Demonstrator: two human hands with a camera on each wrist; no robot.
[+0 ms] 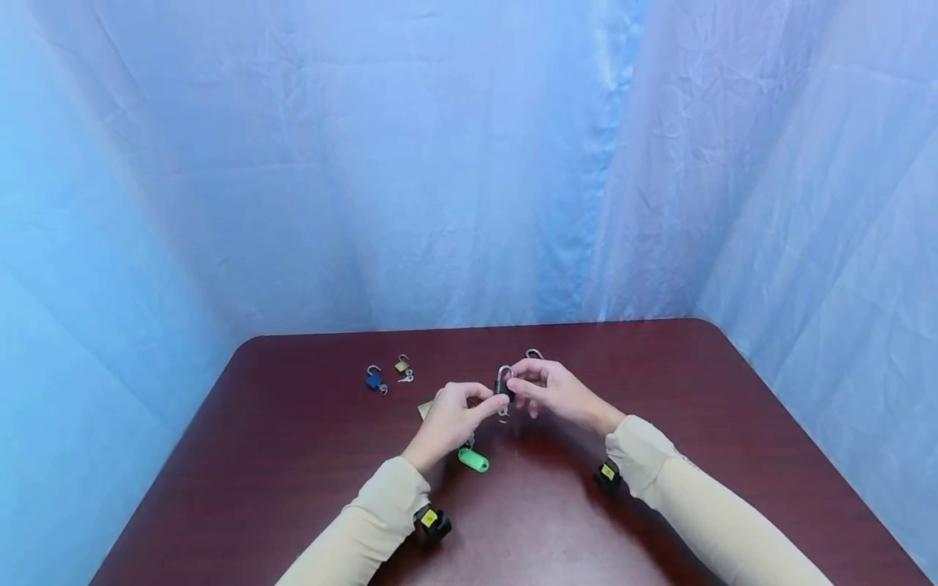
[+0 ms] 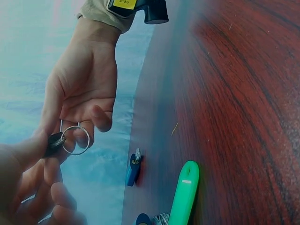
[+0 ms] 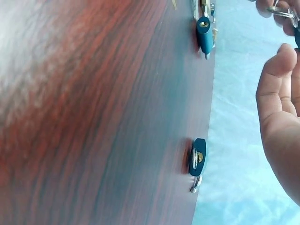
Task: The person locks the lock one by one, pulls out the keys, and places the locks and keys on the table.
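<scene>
Both hands (image 1: pixel 506 399) pinching black padlock (image 1: pixel 502 387), key ring (image 2: pixel 75 139) wrist-view only

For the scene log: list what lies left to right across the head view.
Blue padlock → small brass padlock → left hand → black padlock → right hand.

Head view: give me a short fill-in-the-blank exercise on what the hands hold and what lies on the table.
1. Both hands, left hand and right hand, hold a black ____ with a silver shackle above the table.
2. The key tag lying below the left hand is ____ in colour.
3. The blue padlock lies to the ____ of the hands.

Missing words: padlock; green; left
</scene>
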